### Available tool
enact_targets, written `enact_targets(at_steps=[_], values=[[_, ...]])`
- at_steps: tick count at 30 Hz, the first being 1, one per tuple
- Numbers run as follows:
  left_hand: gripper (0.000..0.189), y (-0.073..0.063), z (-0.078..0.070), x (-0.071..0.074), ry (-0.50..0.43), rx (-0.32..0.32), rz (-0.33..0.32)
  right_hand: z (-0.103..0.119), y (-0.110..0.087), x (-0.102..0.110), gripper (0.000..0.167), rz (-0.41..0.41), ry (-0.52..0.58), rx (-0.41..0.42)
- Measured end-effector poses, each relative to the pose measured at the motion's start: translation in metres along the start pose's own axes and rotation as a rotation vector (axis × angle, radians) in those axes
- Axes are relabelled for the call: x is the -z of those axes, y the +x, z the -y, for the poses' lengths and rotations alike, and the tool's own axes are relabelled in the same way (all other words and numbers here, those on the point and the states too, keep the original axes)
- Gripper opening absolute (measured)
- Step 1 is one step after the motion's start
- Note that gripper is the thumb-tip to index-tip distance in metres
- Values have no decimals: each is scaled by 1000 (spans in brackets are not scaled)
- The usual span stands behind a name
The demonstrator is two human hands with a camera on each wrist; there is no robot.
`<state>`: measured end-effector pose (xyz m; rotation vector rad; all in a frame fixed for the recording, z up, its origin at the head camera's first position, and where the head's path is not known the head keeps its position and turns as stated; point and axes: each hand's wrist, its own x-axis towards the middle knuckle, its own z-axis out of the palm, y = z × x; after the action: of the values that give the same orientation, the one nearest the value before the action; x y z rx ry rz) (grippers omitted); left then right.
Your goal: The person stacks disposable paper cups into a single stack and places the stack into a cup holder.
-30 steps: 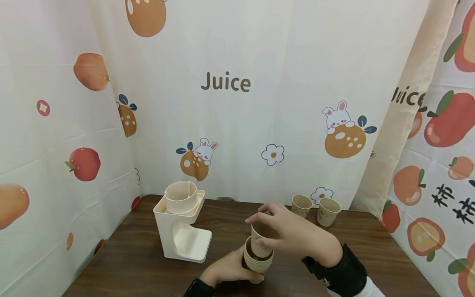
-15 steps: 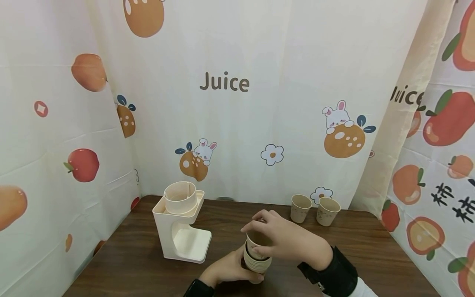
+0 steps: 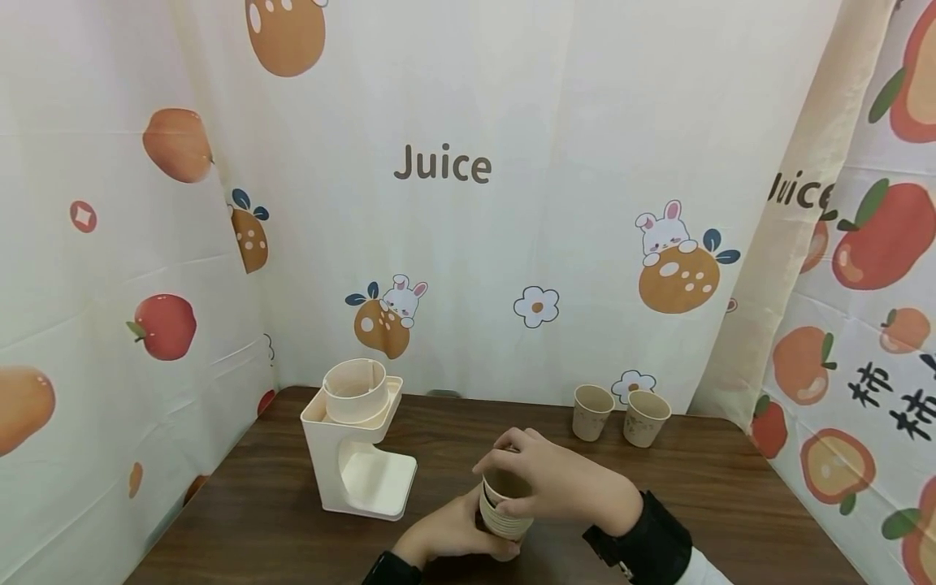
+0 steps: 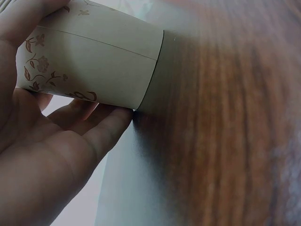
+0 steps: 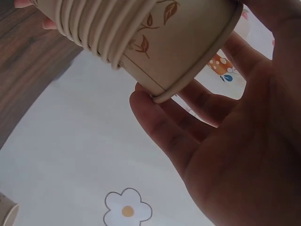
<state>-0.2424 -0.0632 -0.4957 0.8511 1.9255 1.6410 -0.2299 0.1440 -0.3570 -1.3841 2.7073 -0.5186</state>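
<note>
In the head view my left hand (image 3: 449,530) grips a stack of nested paper cups (image 3: 504,526) at the front middle of the table. Above it, my right hand (image 3: 559,481) holds the top paper cup (image 3: 510,483) near its rim, with that cup's lower part inside the stack. Seen from the right wrist, the top cup (image 5: 186,40) stands out well beyond the closely spaced rims (image 5: 89,28) of the others. Leaf and flower prints decorate the stack's lowest cup (image 4: 94,59) in the left wrist view. Its base is close to the tabletop; contact is unclear.
A cream stand (image 3: 332,463) with a round holder (image 3: 356,392) on top is to the left of the hands. Two separate paper cups (image 3: 591,414) (image 3: 646,418) stand upright at the back right. A fruit-print curtain (image 3: 468,244) encloses the dark wooden table (image 3: 241,504).
My right hand has moved down and slightly left, lowering the top cup deeper into the stack. The left hand has stayed almost still around the stack.
</note>
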Motion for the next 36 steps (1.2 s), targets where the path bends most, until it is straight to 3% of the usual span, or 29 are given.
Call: enact_targets(at_steps=[8, 24, 36], values=[[72, -1, 0, 0, -1, -23, 15, 0, -1, -4, 36, 27, 50, -2], [68, 0, 0, 1, 8, -32, 38, -5, -2, -11, 39, 25, 43, 24], [70, 0, -1, 0, 26, -56, 42, -7, -4, -12, 43, 33, 80, -8]])
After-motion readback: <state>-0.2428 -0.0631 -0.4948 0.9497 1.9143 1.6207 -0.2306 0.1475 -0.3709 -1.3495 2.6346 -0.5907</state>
